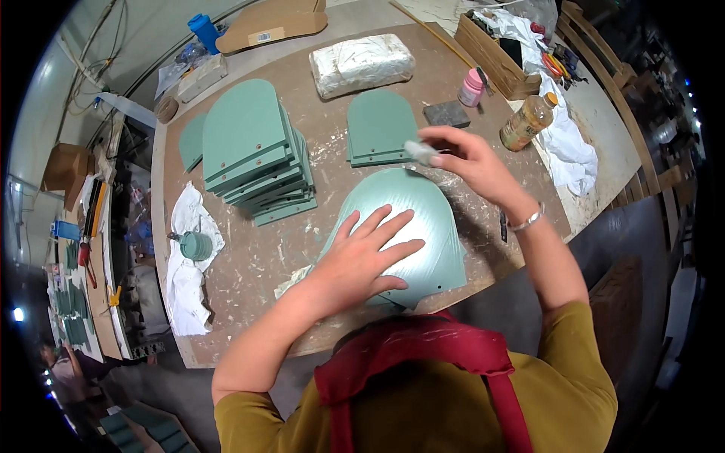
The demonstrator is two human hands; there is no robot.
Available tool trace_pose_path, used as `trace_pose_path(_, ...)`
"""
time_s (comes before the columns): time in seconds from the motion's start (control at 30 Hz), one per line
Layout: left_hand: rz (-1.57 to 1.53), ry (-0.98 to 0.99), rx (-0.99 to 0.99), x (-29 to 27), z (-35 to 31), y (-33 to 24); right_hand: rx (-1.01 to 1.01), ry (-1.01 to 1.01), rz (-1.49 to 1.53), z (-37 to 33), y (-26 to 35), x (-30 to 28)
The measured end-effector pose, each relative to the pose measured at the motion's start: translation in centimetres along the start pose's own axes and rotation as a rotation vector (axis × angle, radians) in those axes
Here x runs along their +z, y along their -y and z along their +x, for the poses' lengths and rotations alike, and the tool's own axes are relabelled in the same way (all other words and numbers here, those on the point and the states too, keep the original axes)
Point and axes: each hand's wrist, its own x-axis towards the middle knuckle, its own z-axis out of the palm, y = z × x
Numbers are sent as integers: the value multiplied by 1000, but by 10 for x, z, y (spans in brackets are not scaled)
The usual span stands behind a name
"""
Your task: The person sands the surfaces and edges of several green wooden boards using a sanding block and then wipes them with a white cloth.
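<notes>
My left hand (365,260) lies spread on a shiny pale green round-topped panel (434,234) at the table's near edge. My right hand (472,162) is raised beyond that panel's upper right. Its fingers pinch a small crumpled whitish cloth (420,152). Just past the cloth, a short stack of matte green round-topped panels (381,121) rests on the table. A taller stack of such panels (245,128), with small holes along the lower edges, stands to the left.
A white wrapped block (362,64) sits at the back. Toward the right are a pink bottle (471,88), a dark grey block (446,115), an orange-capped bottle (527,123) and a wooden box (498,57). A small green pot (196,246) stands on a white cloth (189,291) at left.
</notes>
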Motion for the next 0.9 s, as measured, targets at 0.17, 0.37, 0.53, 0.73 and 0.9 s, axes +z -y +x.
trace_pose_path(0.17,-22,21,-48,-6,5,-8,-53,360,-154,45,-5,-17)
trace_pose_path(0.37,50,26,-145,-15,7,-26,-196,539,-211,74,-20,-27)
trace_pose_path(0.53,43,2,-197,-15,8,-32,-249,668,-189,80,-21,-34)
trace_pose_path(0.73,15,37,-259,-15,10,-38,-231,772,-215,85,-9,-59)
trace_pose_path(0.9,-26,57,-274,-16,15,-39,-324,820,-117,102,-19,-24)
